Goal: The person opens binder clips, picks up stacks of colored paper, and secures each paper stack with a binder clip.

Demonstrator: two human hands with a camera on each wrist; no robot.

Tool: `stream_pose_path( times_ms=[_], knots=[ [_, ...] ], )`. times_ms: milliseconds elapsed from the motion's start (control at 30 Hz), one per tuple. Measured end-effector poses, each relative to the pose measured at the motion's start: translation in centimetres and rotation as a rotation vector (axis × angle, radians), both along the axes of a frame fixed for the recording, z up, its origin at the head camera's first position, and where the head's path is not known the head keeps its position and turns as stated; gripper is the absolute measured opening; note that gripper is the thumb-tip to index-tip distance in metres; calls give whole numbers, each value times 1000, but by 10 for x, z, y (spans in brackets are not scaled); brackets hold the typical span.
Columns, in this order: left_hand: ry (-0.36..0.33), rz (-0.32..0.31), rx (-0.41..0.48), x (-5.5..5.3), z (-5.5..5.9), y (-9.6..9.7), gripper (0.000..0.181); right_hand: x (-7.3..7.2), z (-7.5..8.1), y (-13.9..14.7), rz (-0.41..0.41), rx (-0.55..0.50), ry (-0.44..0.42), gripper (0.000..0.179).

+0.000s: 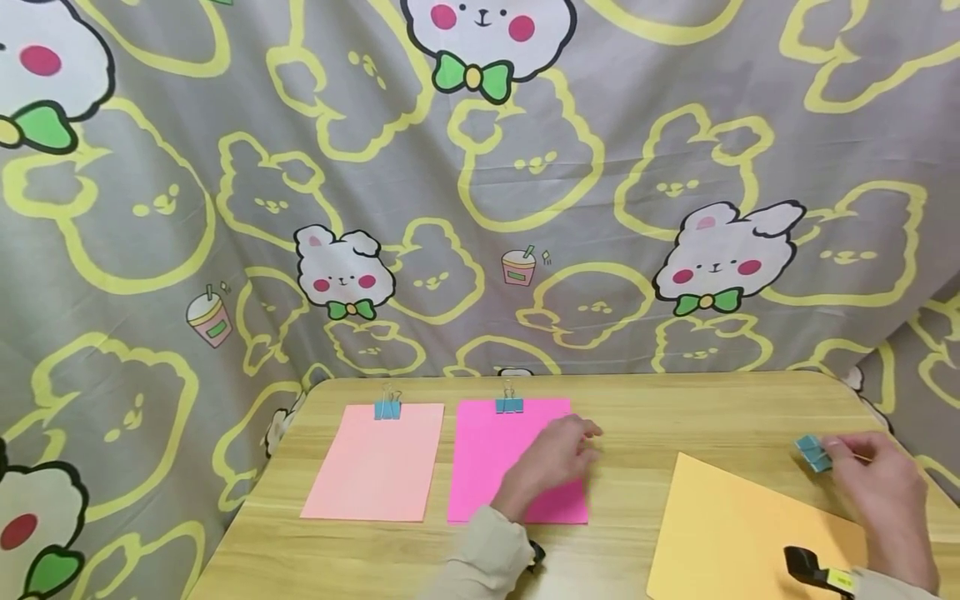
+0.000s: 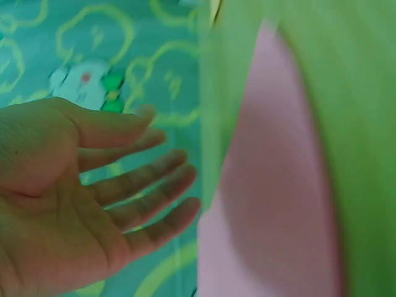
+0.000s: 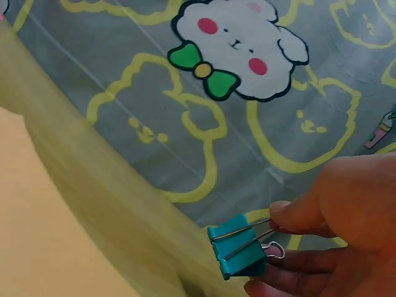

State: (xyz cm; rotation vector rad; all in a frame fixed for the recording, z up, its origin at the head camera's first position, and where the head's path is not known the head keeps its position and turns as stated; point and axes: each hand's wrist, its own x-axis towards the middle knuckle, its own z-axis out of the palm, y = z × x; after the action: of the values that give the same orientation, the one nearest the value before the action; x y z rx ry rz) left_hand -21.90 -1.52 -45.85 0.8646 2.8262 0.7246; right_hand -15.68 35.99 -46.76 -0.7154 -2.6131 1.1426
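A teal binder clip with wire handles is pinched between the thumb and fingers of my right hand, above the table's right side. Below and left of that hand lies a yellow-orange sheet stack, turned at an angle. My left hand hovers over the right part of a bright pink stack, fingers extended and holding nothing. A blue binder clip grips that stack's top edge. Farther left, another blue clip sits on the top edge of a light pink stack.
The wooden table ends at its back edge against a grey curtain printed with cartoon animals. Curtain also hangs along the left and right sides. A black strap piece sits at the right wrist.
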Motion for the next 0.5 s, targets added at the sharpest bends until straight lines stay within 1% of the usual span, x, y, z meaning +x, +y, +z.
stream_pose_path(
  times_ms=[100,167,267,400,500],
  knots=[
    [60,-81,-51,4,-2,23,35,6,7,2,22,21,43,51],
    [87,-128,-76,6,-4,37,36,10,10,6,37,17,78,49],
    [98,-188,-107,8,-6,56,37,14,15,10,21,-58,133,35],
    [86,-244,-133,8,-9,75,40,19,16,15,27,-126,174,5],
    [80,-280,-136,9,-13,90,42,23,16,18,42,-137,211,9]
  ],
)
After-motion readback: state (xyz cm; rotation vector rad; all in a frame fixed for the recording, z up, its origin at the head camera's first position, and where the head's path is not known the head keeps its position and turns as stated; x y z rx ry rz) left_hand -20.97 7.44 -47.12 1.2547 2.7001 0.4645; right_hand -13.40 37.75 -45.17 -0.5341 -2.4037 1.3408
